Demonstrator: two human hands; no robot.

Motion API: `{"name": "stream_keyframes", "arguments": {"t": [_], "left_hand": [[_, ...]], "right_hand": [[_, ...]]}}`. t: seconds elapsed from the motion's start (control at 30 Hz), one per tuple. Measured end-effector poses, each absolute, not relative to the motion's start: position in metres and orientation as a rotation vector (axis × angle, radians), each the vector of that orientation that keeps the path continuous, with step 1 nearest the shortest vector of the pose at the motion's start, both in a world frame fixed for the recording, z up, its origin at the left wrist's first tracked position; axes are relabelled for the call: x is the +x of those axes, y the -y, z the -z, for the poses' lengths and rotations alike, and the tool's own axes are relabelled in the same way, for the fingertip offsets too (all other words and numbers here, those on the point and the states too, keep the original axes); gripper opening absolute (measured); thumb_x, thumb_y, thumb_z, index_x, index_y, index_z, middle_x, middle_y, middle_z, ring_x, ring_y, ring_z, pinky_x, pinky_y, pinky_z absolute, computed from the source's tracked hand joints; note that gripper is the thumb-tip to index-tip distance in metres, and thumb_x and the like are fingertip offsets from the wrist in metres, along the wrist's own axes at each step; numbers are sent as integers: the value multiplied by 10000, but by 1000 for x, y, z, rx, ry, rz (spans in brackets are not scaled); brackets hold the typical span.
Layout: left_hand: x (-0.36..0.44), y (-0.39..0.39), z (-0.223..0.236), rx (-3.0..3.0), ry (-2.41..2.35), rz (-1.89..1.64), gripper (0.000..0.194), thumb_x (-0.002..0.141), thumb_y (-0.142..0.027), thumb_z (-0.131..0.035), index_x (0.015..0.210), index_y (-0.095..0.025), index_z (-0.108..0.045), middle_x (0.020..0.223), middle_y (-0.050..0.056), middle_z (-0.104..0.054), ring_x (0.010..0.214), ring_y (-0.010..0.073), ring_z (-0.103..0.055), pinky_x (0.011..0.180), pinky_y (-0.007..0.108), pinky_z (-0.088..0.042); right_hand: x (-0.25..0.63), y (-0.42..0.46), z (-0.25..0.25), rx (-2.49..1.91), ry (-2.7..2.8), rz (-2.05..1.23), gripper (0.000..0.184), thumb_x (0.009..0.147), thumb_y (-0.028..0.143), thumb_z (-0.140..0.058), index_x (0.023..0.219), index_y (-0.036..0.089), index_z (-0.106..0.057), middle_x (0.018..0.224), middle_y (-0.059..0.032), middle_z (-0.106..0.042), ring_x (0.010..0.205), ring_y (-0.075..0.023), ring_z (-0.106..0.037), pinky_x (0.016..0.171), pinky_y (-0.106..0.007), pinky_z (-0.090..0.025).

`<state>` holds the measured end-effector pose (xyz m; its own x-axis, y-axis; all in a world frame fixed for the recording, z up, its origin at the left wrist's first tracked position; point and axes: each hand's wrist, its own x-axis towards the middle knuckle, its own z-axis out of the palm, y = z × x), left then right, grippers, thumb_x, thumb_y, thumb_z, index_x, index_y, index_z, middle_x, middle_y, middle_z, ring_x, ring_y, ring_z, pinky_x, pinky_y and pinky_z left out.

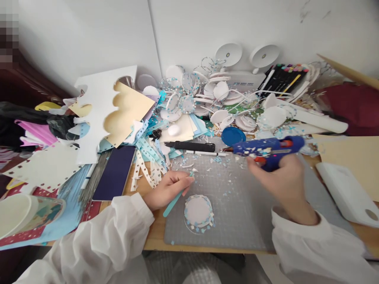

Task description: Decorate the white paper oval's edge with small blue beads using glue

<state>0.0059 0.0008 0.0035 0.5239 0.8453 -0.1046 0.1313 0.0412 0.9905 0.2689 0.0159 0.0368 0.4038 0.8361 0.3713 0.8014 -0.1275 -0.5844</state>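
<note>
Grey mat fills the desk in front of me, dusted with paper bits and tiny blue stars. Left of it, a heap of paper scraps; behind it, a pile of white discs and a marker set. A white tray lies off the mat's right edge. My right hand is over the mat's upper right, fingers clamped on the blue glue gun, nozzle pointing left. My left hand rests at the mat's left edge, fingers pinched together on a teal tool. The white disc with a star-trimmed rim lies flat on the mat, just right of that tool. Black knife and blue lid sit at the mat's top edge.
</note>
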Motion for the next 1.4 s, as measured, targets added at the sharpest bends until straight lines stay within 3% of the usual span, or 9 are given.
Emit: {"name": "stream_keyframes", "arguments": {"t": [0.33,0.7,1.4], "left_hand": [[6,0,-2,1470,-866,-660,475,918,-399,-449,506,-164,-432,526,-24,-418,520,92,-382,544,228,-315],[7,0,-6,1469,-863,-659,464,906,-371,-463,492,-164,-423,525,-29,-406,514,87,-378,539,225,-312],[6,1,-5,1454,-828,-680,467,908,-354,-483,487,-161,-428,534,-24,-412,530,92,-394,546,234,-311]], "right_hand": [[243,-10,7,-1648,1575,-360,222,586,331,-603,465,224,-450,392,29,-463,369,-113,-409,390,-255,-341],[244,-10,12,-1489,1705,-167,293,610,253,-560,448,240,-316,372,61,-338,358,-86,-329,373,-240,-286],[245,-11,14,-1491,1750,-75,286,614,259,-538,467,249,-293,375,64,-327,350,-95,-338,368,-243,-285]]}}
